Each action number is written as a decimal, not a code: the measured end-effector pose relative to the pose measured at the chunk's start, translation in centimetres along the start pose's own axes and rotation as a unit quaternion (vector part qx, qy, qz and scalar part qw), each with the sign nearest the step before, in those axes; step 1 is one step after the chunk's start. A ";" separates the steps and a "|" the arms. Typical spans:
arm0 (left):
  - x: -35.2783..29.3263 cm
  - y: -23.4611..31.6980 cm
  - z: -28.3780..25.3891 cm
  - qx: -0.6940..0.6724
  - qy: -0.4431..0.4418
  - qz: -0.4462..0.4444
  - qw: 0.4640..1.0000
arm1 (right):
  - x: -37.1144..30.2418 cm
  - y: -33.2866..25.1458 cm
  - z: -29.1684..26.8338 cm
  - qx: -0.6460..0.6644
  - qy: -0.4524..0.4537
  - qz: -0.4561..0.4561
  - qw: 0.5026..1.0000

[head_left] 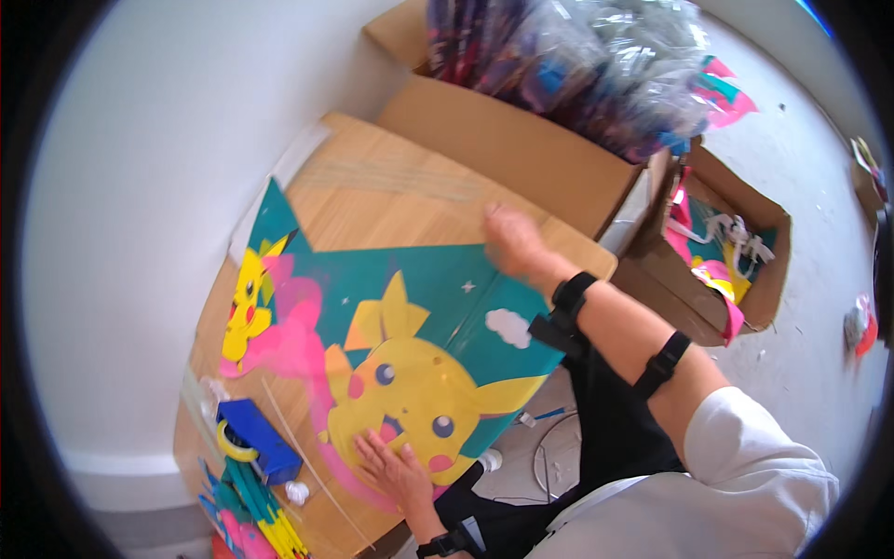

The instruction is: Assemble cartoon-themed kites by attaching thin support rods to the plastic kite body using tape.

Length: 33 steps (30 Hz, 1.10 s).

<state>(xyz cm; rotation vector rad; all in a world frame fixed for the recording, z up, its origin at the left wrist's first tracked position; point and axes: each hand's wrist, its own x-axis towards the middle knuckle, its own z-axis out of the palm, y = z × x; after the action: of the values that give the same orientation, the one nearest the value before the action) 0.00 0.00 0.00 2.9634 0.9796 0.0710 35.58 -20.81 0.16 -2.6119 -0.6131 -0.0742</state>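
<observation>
A large teal kite sail (447, 289) with a yellow cartoon creature and pink patches lies spread over the wooden table. My left hand (396, 470) rests flat on its lower part, fingers apart, over the creature's face. At the sail's upper edge, my right hand (512, 244) is closed with the fingers curled; what lies inside them is hidden. A thin pale rod or strip (317, 466) lies on the table to the left of my left hand.
A blue tape dispenser (265, 447) with a yellow roll and several green and yellow bundles (265, 508) sit at the table's left end. Beyond the table (391, 200) stands a big carton (503, 140) of plastic-wrapped goods; a smaller carton (778, 252) holds colourful sails.
</observation>
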 end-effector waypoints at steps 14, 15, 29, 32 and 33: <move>0.3 15.6 -5.9 -0.769 -0.069 -0.081 0.630 | -25.5 -12.1 -1.7 0.524 -0.063 0.087 0.845; 0.2 15.2 -5.3 -0.760 -0.067 -0.094 0.639 | -25.9 -12.2 -1.3 0.521 -0.083 0.081 0.846; 1.8 2.9 -3.8 -0.352 0.054 0.109 0.928 | -16.5 -7.1 -2.8 0.245 0.041 -0.089 0.965; 2.9 2.4 -3.5 -0.335 0.052 0.130 0.932 | -14.5 -6.2 -2.4 0.160 0.090 -0.137 0.973; 3.2 2.4 -3.3 -0.332 0.048 0.132 0.933 | -14.1 -6.1 -2.4 0.143 0.095 -0.144 0.975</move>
<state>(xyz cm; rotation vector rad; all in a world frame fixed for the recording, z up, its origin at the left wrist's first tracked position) 3.83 0.04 3.47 2.4419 0.4244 0.4566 20.38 -22.71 2.72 -2.1942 -0.8581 -0.3008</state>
